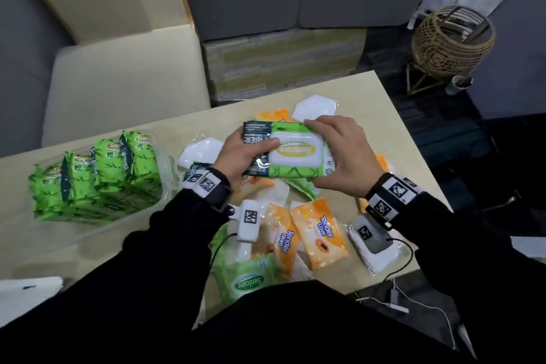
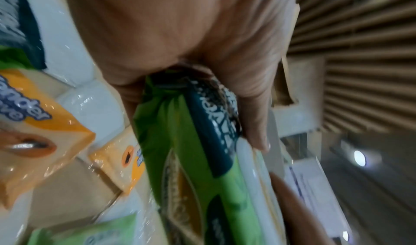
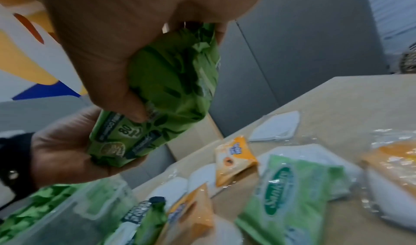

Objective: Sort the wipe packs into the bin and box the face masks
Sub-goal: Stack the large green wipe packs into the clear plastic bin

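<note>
Head view: both hands hold one green wipe pack above the table.

Low in the frame lie orange wipe packs [image 1: 317, 233]. At centre, the left hand [image 1: 239, 154] and right hand [image 1: 339, 157] curl their fingers round the ends of the green wipe pack [image 1: 291, 152]. At mid-left the clear bin [image 1: 97, 174] holds upright green packs; a face mask [image 1: 316, 106] lies beyond.

- A pale worktop [image 1: 393, 115] is carrying a loose scatter of goods.
- A clear bin [image 1: 165, 174] of green wipe packs [image 1: 112, 174] is sitting at its left side.
- Orange wipe packs [image 1: 320, 233] are lying near the front edge, beside a pale green pack [image 1: 246, 281].
- White face masks [image 1: 317, 106] in clear wrappers are lying among them, one at the far side.
</note>
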A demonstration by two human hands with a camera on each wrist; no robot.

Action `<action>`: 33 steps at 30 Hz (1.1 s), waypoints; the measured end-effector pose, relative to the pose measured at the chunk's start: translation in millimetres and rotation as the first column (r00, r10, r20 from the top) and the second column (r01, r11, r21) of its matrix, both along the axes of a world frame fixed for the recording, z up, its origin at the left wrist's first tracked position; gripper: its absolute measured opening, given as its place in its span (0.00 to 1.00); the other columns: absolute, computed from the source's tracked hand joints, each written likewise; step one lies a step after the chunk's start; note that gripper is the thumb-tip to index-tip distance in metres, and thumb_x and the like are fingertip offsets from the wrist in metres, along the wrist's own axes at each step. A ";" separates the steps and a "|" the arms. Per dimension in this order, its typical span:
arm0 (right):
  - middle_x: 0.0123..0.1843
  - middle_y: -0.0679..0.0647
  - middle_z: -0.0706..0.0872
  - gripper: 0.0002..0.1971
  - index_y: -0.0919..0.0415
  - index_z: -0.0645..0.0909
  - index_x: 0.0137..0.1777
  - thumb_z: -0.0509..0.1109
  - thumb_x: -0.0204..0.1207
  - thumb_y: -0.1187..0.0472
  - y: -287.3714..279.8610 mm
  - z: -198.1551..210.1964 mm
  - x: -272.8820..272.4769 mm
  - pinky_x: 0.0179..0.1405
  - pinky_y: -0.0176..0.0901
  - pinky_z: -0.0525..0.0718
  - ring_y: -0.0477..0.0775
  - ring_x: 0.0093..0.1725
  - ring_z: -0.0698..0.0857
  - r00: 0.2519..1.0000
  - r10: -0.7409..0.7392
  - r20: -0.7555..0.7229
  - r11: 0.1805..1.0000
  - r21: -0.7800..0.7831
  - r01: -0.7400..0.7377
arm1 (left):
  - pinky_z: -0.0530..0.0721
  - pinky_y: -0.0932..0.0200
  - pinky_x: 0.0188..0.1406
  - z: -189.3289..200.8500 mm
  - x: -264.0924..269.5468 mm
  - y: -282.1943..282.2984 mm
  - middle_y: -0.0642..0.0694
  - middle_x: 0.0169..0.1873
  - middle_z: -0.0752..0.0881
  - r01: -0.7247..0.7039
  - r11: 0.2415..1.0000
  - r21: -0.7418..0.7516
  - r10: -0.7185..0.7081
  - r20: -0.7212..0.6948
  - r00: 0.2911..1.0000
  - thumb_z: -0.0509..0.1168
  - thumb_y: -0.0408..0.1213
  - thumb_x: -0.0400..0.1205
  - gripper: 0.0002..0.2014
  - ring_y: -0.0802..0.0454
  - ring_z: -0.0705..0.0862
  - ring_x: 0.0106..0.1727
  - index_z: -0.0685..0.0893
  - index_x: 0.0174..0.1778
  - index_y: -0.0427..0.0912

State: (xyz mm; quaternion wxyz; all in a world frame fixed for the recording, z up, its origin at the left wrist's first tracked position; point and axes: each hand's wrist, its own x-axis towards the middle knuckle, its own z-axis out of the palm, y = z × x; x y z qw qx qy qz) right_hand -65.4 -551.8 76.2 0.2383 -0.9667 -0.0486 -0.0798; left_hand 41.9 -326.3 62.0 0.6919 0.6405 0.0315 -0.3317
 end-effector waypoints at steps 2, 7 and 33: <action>0.76 0.54 0.77 0.52 0.55 0.73 0.83 0.84 0.57 0.38 22.3 5.0 0.5 0.76 0.59 0.71 0.59 0.76 0.74 0.999 0.033 0.023 0.998 0.061 -0.034 | 0.93 0.43 0.49 10.9 -1.4 28.4 0.36 0.55 0.93 -0.019 1.000 -0.021 0.020 0.018 1.000 0.81 0.32 0.71 0.25 0.38 0.93 0.53 0.86 0.65 0.35; 0.83 0.49 0.71 0.53 0.45 0.67 0.85 0.90 0.60 0.43 87.8 6.0 2.8 0.78 0.40 0.73 0.47 0.82 0.70 0.978 -0.109 -0.180 0.844 0.502 0.187 | 0.92 0.47 0.53 30.6 -6.7 103.3 0.37 0.54 0.94 -0.095 0.995 0.002 0.094 0.117 0.989 0.82 0.34 0.68 0.26 0.40 0.93 0.53 0.87 0.62 0.34; 0.62 0.44 0.91 0.33 0.46 0.82 0.66 0.92 0.61 0.56 328.0 21.5 88.7 0.63 0.58 0.88 0.46 0.61 0.90 0.978 0.098 -0.183 0.819 0.574 0.026 | 0.84 0.44 0.71 43.6 6.8 395.5 0.57 0.61 0.89 -0.209 0.919 0.335 -0.017 0.562 0.827 0.88 0.31 0.65 0.31 0.54 0.87 0.65 0.86 0.62 0.53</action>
